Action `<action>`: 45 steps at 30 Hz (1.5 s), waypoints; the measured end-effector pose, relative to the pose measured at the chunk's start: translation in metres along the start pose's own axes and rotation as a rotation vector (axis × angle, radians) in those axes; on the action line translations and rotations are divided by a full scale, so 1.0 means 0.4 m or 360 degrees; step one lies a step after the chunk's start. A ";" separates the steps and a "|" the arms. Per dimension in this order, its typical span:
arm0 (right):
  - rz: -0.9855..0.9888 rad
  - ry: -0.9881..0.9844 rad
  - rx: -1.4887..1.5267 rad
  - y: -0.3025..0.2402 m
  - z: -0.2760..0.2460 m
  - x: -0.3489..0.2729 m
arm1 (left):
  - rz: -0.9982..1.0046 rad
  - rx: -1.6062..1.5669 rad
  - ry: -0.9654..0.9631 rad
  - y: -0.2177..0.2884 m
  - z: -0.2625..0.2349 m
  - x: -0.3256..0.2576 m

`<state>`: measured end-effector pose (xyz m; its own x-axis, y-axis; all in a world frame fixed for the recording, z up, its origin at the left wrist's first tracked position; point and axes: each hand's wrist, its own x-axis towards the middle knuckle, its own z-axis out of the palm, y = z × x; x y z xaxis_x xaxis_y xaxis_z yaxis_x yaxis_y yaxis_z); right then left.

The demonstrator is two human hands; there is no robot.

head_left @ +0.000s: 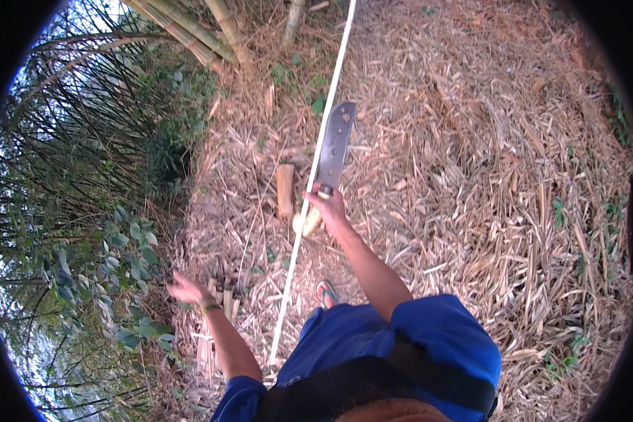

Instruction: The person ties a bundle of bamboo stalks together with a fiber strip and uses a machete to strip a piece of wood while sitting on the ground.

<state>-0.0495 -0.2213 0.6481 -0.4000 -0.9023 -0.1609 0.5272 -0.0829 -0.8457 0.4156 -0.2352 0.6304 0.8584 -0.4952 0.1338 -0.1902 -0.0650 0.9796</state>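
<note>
My right hand (328, 205) is closed around the grip of a broad machete (337, 144), its grey blade pointing away from me and marked with several round spots. Running beside the blade is a long, thin, pale bamboo strip (323, 133), which slants from the far top down to near my left side. The strip passes at the thumb of my right hand; whether the thumb grips it too, I cannot tell. Off to the left, my left hand (188, 289) hangs apart from the strip with its fingers stretched out and nothing in it.
Dry bamboo leaves and chips (471, 176) cover the ground. A short cut log (285, 190) and a pale yellow piece (306, 222) lie near my right hand. Thick bamboo stems (190, 32) rise at the far left, and leafy shrubs (130, 253) border the left side.
</note>
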 end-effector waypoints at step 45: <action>-0.0585 -0.0540 -0.0414 -0.215 0.086 0.033 | 0.0964 -0.1981 -0.2056 1.734 0.392 -0.278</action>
<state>-0.0742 -0.2406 0.7364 -0.2361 -0.9229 0.3042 0.1793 -0.3490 -0.9198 0.1134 -0.3611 1.2716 -0.1300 -0.5038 0.8540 0.6242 0.6276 0.4653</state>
